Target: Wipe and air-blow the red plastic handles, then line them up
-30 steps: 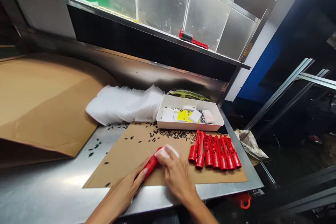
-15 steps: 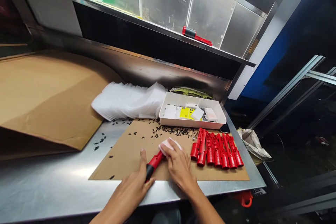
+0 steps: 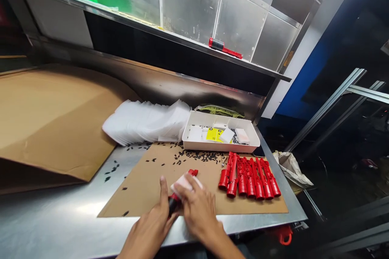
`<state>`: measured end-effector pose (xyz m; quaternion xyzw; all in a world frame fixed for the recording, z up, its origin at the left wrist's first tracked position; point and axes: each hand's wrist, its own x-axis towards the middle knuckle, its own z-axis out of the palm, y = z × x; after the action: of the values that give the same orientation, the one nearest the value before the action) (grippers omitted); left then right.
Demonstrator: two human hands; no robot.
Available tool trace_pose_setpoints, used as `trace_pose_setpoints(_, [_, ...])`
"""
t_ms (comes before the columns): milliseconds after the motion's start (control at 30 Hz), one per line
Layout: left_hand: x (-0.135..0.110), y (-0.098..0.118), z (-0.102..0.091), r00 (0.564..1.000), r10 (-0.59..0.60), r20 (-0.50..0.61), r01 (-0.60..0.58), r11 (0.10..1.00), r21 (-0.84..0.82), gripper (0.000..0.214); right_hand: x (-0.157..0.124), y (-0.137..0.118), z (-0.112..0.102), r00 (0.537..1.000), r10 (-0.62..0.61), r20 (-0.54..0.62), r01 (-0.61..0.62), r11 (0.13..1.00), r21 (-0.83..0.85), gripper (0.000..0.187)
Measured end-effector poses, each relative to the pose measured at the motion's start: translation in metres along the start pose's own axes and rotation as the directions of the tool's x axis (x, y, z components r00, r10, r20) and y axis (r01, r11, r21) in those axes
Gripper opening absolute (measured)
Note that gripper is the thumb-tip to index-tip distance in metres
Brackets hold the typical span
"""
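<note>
While left fingers (image 3: 164,189) grip one red part (image 3: 174,202), right fingers (image 3: 192,195) press a white pad (image 3: 182,182) on it (seven more parts (image 3: 251,180) alongside).

A cardboard sheet (image 3: 158,198) lies on the steel worktop (image 3: 57,214), with a row of moulded parts (image 3: 249,178) along its right side and small loose pieces (image 3: 200,156) scattered near its far edge. Behind the sheet sits a shallow tray (image 3: 194,145) holding cards (image 3: 195,133). Left of the tray lies a stack of plastic sleeves (image 3: 146,123), and further left a large cardboard flap (image 3: 51,121). A shelf (image 3: 182,37) runs above, carrying another part (image 3: 225,47). A crumpled bag (image 3: 291,168) sits beyond the worktop's right edge. Near the sheet's front edge, the left hand (image 3: 148,230) grips a single part (image 3: 192,173), and the right hand (image 3: 197,210) presses a pad (image 3: 184,182) against it.
</note>
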<state>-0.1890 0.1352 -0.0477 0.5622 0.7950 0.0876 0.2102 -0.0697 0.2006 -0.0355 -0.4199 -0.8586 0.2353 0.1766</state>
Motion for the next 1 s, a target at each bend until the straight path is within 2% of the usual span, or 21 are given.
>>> trace_pose_setpoints(100, [-0.003,0.003,-0.004,1.000,0.013,-0.005,-0.012,0.998,0.054,0.069,0.010,0.004,-0.003,0.993,0.108,-0.046,-0.107,0.994,0.026,0.042])
trace_pose_setpoints(200, [-0.002,0.001,-0.003,1.000,0.020,0.010,-0.019,1.000,-0.012,0.068,0.011,0.006,0.000,0.989,0.131,-0.062,-0.128,0.990,0.050,0.044])
trace_pose_setpoints(367, [0.009,-0.012,0.002,0.996,0.070,-0.064,-0.082,0.972,-0.222,0.075,0.015,0.014,0.002,0.986,0.145,-0.085,-0.140,0.988,0.066,0.044])
trace_pose_setpoints(467, [0.020,-0.025,-0.001,0.996,0.068,-0.053,-0.084,0.892,-0.443,0.082,0.017,0.017,0.002,0.989,0.128,-0.071,-0.123,0.990,0.074,0.045])
trace_pose_setpoints(600, [0.028,-0.039,-0.010,0.993,-0.008,0.114,0.095,0.622,-0.777,0.087,0.019,0.014,0.004,0.995,0.085,-0.046,-0.082,0.995,0.062,0.045])
trace_pose_setpoints(700, [0.026,-0.041,-0.020,0.960,-0.066,0.273,0.278,0.366,-0.888,0.067,0.024,0.011,0.004,0.988,0.142,-0.062,-0.141,0.990,0.025,0.046])
trace_pose_setpoints(800, [0.023,-0.038,-0.034,0.897,-0.102,0.430,0.438,0.089,-0.894,0.036,0.025,0.007,0.005,0.991,0.130,-0.012,-0.130,0.991,0.028,0.051])
trace_pose_setpoints(867, [0.023,-0.036,-0.042,0.860,-0.099,0.501,0.494,-0.082,-0.865,0.019,0.025,0.004,0.007,0.995,0.096,-0.002,-0.096,0.995,0.039,0.051])
trace_pose_setpoints(933, [0.023,-0.034,-0.049,0.831,-0.079,0.550,0.524,-0.221,-0.823,0.018,0.025,0.000,0.010,0.994,0.095,-0.045,-0.093,0.995,0.044,0.048])
trace_pose_setpoints(1000, [0.023,-0.033,-0.054,0.808,-0.055,0.587,0.543,-0.320,-0.776,0.024,0.025,-0.004,0.015,0.993,0.080,-0.085,-0.076,0.996,0.052,0.046])
